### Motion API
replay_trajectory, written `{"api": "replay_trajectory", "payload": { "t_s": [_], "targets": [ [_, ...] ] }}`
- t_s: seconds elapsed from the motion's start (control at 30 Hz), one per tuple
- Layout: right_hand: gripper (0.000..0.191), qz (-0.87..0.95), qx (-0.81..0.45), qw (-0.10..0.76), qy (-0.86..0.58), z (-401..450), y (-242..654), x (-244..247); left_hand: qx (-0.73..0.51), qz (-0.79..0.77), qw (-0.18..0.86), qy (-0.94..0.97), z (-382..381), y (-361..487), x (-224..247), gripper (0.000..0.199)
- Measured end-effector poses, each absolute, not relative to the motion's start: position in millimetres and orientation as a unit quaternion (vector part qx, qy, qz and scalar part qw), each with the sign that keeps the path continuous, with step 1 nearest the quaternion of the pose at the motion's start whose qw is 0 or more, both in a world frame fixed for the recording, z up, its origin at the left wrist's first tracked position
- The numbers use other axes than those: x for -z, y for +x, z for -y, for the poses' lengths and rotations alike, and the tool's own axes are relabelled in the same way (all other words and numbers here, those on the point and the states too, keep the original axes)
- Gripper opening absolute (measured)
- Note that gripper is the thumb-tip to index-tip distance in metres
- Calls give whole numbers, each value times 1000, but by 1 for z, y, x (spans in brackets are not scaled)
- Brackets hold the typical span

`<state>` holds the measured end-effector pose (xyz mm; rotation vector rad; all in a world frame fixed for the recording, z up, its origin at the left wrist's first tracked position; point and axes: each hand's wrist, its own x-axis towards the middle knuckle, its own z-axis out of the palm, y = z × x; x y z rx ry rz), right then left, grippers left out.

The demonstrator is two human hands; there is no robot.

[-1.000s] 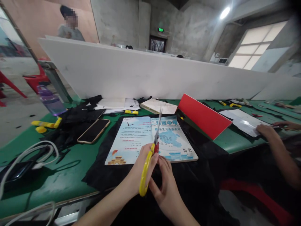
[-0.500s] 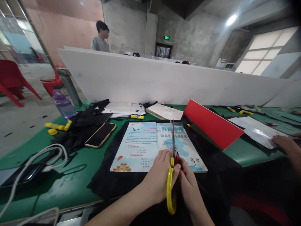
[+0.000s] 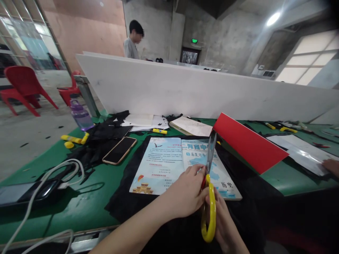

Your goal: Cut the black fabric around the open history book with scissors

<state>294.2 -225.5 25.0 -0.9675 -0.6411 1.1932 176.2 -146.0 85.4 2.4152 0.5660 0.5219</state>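
Yellow-handled scissors (image 3: 209,211) stand upright over an open book cover (image 3: 161,165), their blades pointing away from me. My left hand (image 3: 186,190) is closed around the pivot area, where a small red thing (image 3: 203,183) shows between its fingers. Behind the yellow handle, my right hand (image 3: 221,211) is partly hidden; its fingers cannot be made out. Under the book lies black cloth (image 3: 119,197). A folded red card (image 3: 249,144) stands tilted at the book's upper right.
A phone (image 3: 119,150), black scraps (image 3: 106,132), a purple bottle (image 3: 81,114) and a white cable (image 3: 34,197) lie left. A white board (image 3: 169,88) crosses the table's back. Another person's hand (image 3: 331,165) touches a clear sheet (image 3: 304,155); a person in grey (image 3: 130,47) stands beyond the board.
The view has shifted, so the table things appear further right. My hands and the scissors have turned, and the scissors' blades now look closer together. The other person's hand shows less at the right.
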Motion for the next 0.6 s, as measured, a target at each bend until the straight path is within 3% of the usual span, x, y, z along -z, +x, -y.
{"api": "replay_trajectory", "payload": {
  "t_s": [0.23,0.47,0.6],
  "targets": [
    [49,294,-515,664,-456,207,299,-31,-181,-214,243,929,136,177,-86,45],
    [39,285,-598,629,-407,193,320,-33,-204,-213,175,940,123,181,-91,47],
    [26,280,-598,641,-392,182,343,-52,-155,-221,154,951,94,163,-77,56]
  ]
}}
